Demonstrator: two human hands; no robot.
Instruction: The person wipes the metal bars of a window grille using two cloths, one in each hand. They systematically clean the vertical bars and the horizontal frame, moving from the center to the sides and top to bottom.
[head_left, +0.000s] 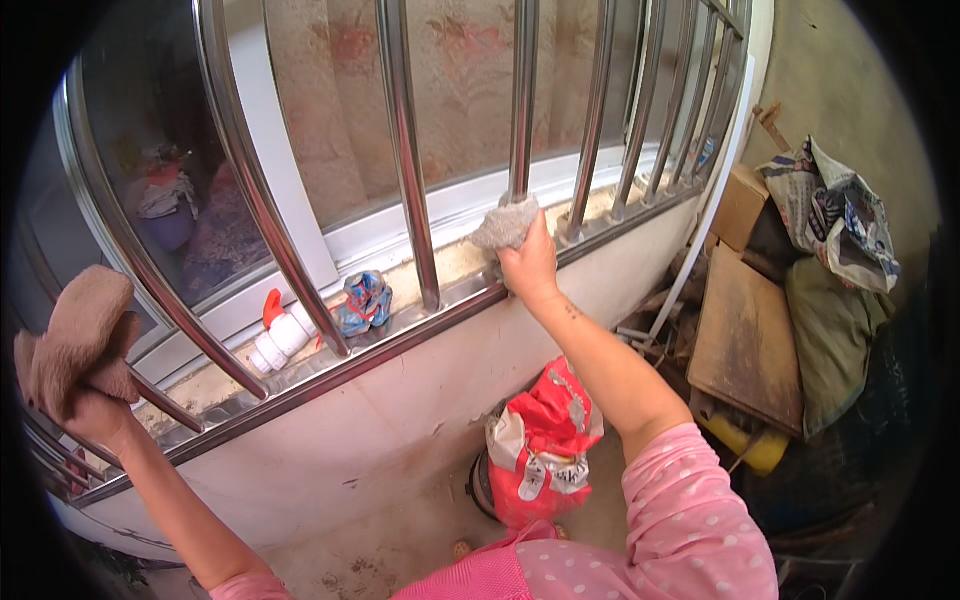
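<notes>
My right hand (529, 259) grips a greyish-beige cloth (507, 223) wrapped at the lower end of an upright metal window bar (523, 97). At the far left, my left hand (99, 421) holds a thick brown cloth (88, 334) up beside the bars; the cloth partly hides the fingers. Between the hands, a white plastic valve with a red handle (283, 337) lies on the window sill (457, 264) behind a bar. Beside it sits a crumpled blue plastic bag (366, 303). A patterned curtain (330, 112) hangs behind the glass.
A red and white bag (540, 450) stands on the floor below the sill, against a dark round container. To the right are a stained wooden board (746, 341), a cardboard box (739, 206), a green sack (836, 337), a printed woven bag (855, 225) and a leaning white strip (705, 202).
</notes>
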